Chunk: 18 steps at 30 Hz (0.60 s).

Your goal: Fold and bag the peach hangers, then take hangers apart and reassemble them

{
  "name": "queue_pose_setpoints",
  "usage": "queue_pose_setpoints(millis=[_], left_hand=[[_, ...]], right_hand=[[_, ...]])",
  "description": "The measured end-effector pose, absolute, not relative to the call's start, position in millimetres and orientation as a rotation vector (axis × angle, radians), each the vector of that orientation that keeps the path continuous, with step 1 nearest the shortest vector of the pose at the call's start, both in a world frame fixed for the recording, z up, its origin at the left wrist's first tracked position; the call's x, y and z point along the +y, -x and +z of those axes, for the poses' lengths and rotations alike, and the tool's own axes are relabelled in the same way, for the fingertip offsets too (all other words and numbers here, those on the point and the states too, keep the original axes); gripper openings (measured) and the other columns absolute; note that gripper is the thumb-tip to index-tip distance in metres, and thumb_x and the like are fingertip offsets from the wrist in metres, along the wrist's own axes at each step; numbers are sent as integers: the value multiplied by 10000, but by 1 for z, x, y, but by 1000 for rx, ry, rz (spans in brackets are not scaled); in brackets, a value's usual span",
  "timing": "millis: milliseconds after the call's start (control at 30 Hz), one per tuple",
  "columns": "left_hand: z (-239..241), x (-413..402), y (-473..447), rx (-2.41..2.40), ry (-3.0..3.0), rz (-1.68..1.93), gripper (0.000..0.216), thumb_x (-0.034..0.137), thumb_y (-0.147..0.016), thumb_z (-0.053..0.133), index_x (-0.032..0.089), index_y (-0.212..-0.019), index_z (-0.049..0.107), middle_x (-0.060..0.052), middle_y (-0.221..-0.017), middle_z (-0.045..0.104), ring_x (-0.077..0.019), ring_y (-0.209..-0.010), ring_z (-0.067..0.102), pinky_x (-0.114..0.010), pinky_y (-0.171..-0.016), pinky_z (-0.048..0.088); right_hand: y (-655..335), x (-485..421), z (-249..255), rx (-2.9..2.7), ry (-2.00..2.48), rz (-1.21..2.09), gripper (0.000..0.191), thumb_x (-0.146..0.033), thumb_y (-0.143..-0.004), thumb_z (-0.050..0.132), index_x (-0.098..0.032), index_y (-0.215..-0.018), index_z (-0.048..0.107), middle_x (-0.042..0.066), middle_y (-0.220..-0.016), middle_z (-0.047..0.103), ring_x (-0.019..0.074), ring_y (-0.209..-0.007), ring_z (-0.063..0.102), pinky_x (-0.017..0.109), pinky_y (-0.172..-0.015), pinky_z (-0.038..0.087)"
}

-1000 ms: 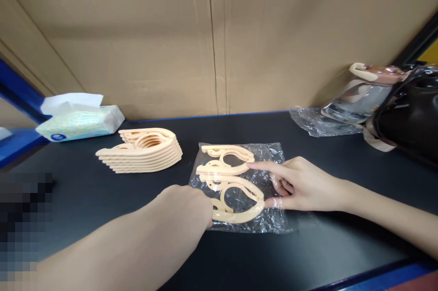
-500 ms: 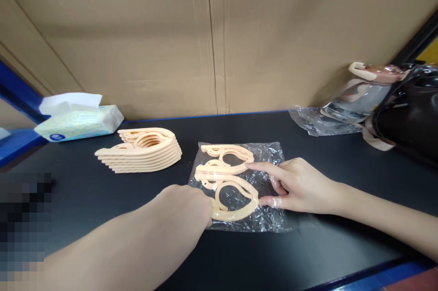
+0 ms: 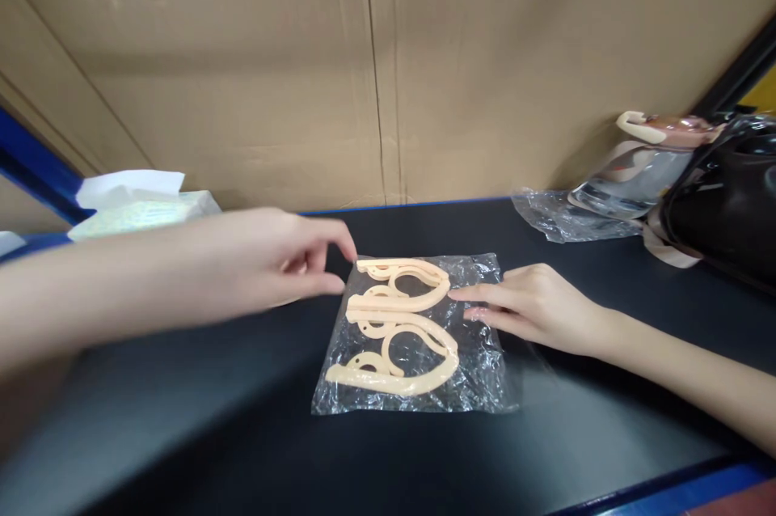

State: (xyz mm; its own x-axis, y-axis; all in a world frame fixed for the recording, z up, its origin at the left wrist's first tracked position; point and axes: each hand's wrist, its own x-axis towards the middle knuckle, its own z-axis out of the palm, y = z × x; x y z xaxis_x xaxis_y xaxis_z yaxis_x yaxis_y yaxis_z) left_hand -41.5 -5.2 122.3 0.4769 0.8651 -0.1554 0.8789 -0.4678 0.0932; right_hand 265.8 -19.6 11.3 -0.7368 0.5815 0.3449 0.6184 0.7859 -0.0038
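Observation:
On the black tabletop lies a clear plastic bag (image 3: 478, 387) holding two peach folding hangers, one (image 3: 424, 303) farther back and one (image 3: 418, 387) nearer me. At the bag's back left corner is my left hand (image 3: 284, 253), thumb and index finger apart, nothing between them; whether its fingertips touch the plastic I cannot tell. Resting on the bag's right part is my right hand (image 3: 539, 307), its fingers stretched out and the index fingertip by the bend of the farther hanger. My left forearm covers the spot where a stack of hangers stood.
A tissue pack (image 3: 145, 205) sits at the back left, partly behind my left arm. At the back right are a clear bottle (image 3: 636, 176), a crumpled plastic wrapper (image 3: 563, 213) and a glossy black bag (image 3: 727, 209). Cardboard (image 3: 272, 79) rises behind the table.
My left hand has left the bag's near left side and moved up to its back left corner, opening its fingers. My right hand has shifted slightly, thumb away from the nearer hanger.

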Motion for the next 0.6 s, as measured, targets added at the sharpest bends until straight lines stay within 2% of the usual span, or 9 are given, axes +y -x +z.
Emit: queue_pose_setpoints(millis=[67, 100, 167, 233, 300, 400, 500, 600], left_hand=[[135, 9, 57, 1690, -2566, -205, 473, 419, -828, 532, 249, -1269, 509, -13, -1083, 646, -176, -873, 602, -246, -740, 455], [138, 15, 66, 1697, -2605, -183, 560, 450, -835, 525, 245, -1347, 426, -43, -1280, 552, -215, -1051, 555, -297, -858, 438], [139, 26, 88, 1711, -2611, -349, 731, 466, -774, 606, 214, -1409, 345, -107, -1440, 399, -304, -1235, 428, -416, -980, 371], [134, 35, 107, 1717, -2567, -469, 781, 429, -759, 632, 202, -1433, 309, -142, -1463, 371, -324, -1268, 397, -452, -996, 353], [126, 43, 120, 1732, -2538, -490, 744, 385, -737, 655, 188, -1398, 374, -138, -1426, 428, -311, -1228, 446, -436, -987, 367], [115, 50, 130, 1741, -2525, -431, 637, 346, -709, 665, 155, -1291, 488, -96, -1311, 546, -275, -1121, 534, -361, -929, 411], [111, 50, 129, 1755, -2491, -402, 617, 342, -702, 652, 145, -1265, 495, -61, -1195, 617, -241, -1036, 570, -293, -858, 425], [115, 47, 123, 1820, -2448, -394, 585, 325, -696, 656, 156, -1235, 501, -35, -1125, 647, -222, -962, 587, -270, -810, 413]], right_hand=[[-267, -17, 12, -2639, 877, -161, 308, -330, -981, 418, -235, -1137, 666, 1, -730, 724, 113, -537, 558, 241, -542, 357], [-267, -17, 12, -2634, 870, -150, 307, -316, -985, 410, -237, -1127, 670, 4, -803, 743, 112, -560, 575, 242, -558, 373], [-268, -16, 12, -2623, 875, -136, 319, -301, -992, 388, -241, -1121, 673, 10, -906, 753, 109, -586, 597, 241, -574, 394], [-269, -15, 12, -2609, 898, -142, 331, -287, -994, 373, -245, -1126, 673, 16, -960, 751, 108, -586, 602, 242, -572, 403], [-269, -14, 11, -2600, 932, -167, 332, -266, -985, 376, -250, -1149, 664, 19, -975, 748, 111, -570, 588, 248, -557, 398], [-270, -12, 11, -2609, 1000, -240, 350, -228, -960, 386, -264, -1202, 636, 7, -799, 744, 119, -519, 538, 250, -523, 361], [-271, -11, 13, -2603, 1044, -323, 378, -204, -948, 378, -264, -1238, 612, -18, -586, 646, 119, -477, 488, 242, -509, 326], [-270, -13, 17, -2561, 1073, -377, 380, -209, -946, 379, -259, -1249, 603, -31, -523, 572, 117, -463, 467, 236, -507, 318]])
